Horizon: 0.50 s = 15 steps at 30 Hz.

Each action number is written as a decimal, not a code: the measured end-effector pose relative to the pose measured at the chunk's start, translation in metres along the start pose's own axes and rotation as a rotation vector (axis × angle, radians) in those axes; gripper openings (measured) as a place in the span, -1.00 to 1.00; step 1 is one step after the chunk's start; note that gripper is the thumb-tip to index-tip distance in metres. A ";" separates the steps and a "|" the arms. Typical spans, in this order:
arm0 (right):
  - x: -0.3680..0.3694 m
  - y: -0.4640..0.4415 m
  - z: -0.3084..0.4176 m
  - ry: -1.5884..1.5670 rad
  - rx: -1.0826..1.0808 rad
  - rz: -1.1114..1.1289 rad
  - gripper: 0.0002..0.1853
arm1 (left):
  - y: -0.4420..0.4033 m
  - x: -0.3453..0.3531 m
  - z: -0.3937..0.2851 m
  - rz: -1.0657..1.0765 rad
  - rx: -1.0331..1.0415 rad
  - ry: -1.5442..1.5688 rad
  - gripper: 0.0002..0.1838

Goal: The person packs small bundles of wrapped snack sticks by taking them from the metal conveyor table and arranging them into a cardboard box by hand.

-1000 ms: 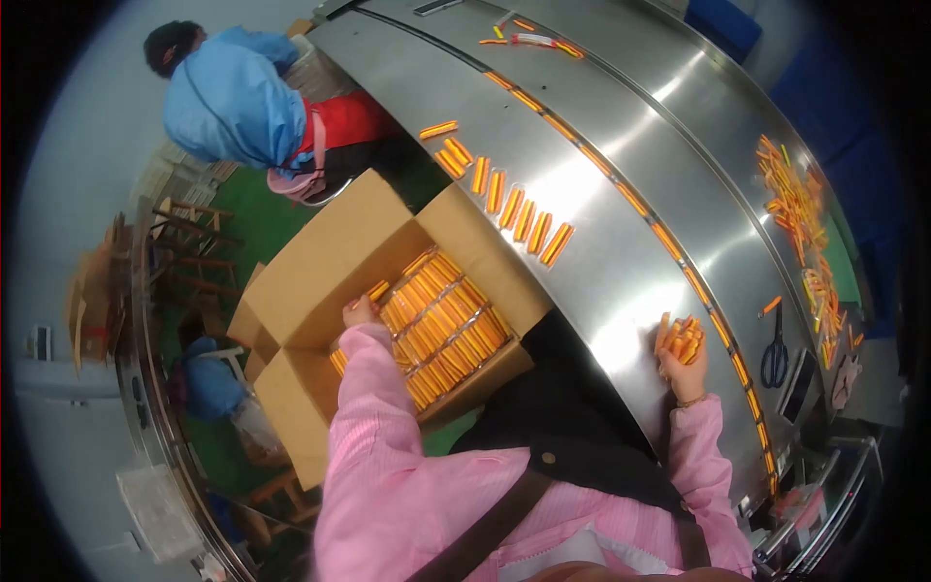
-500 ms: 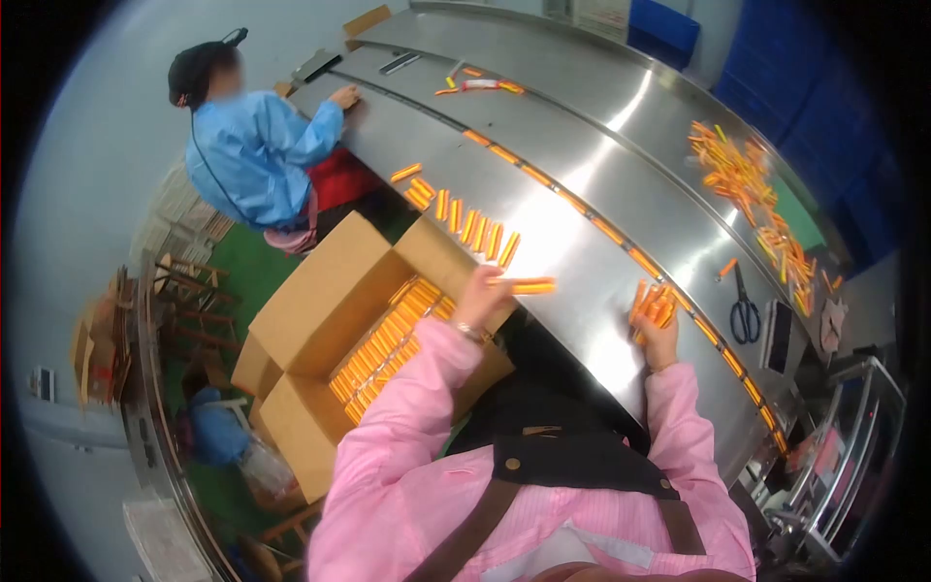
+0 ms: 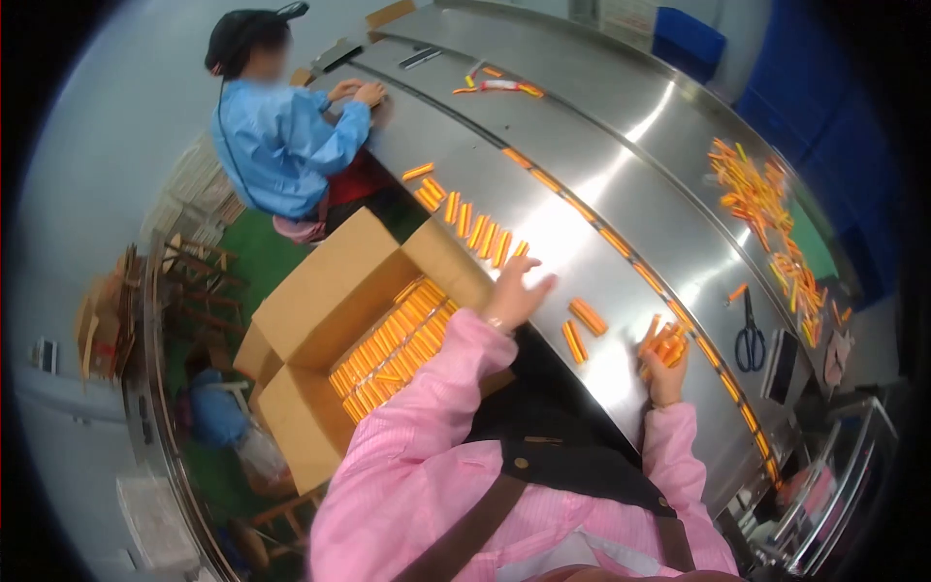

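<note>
My left hand is over the table's near edge with its fingers apart and nothing held. Its fingertips are close to the end of a row of short orange wrapped sticks; they partly hide the last one. Two loose orange wrapped sticks lie on the steel between my hands. My right hand is closed around a bunch of orange wrapped sticks, their ends poking up past the fingers. Below my left arm stands an open cardboard box with rows of orange wrapped sticks inside.
A narrow belt carrying a line of orange sticks runs along the steel table. Beyond it lie a heap of loose sticks and dark scissors. A co-worker in a blue smock is at the far left end.
My left hand has let go of the orange sticks it held and moved slightly right and up. Two sticks now lie between my hands. The co-worker's second hand has come into view.
</note>
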State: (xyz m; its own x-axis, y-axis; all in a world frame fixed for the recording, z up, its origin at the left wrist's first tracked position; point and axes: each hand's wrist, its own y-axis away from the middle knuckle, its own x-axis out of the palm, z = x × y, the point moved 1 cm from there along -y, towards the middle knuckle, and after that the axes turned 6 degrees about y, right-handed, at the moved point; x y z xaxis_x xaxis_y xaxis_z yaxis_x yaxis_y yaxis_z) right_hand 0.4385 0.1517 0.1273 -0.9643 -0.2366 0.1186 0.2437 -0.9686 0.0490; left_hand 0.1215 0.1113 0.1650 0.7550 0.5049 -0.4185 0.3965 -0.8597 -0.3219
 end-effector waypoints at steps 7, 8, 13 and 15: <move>-0.002 -0.022 -0.028 0.095 0.012 -0.059 -0.29 | 0.033 -0.176 0.254 -0.562 -0.863 -0.039 -0.75; -0.005 -0.019 -0.030 0.096 0.022 -0.050 -0.29 | 0.031 -0.185 0.252 -0.568 -0.874 -0.045 -0.75; -0.022 -0.007 -0.033 0.179 0.045 -0.085 -0.21 | 0.046 -0.204 0.265 0.450 -0.951 -0.936 -0.24; -0.013 -0.015 -0.042 0.176 0.072 -0.092 -0.18 | 0.027 -0.198 0.279 0.175 -1.253 -0.675 -0.23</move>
State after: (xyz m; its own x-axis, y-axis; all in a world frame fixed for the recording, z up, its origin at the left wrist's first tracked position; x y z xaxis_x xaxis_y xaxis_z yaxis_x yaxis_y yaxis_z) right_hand 0.4427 0.1661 0.0835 -0.9844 -0.1637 -0.0643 0.1549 -0.9802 0.1234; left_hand -0.1636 0.0098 0.0025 0.5943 0.0215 -0.8040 0.7847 -0.2346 0.5738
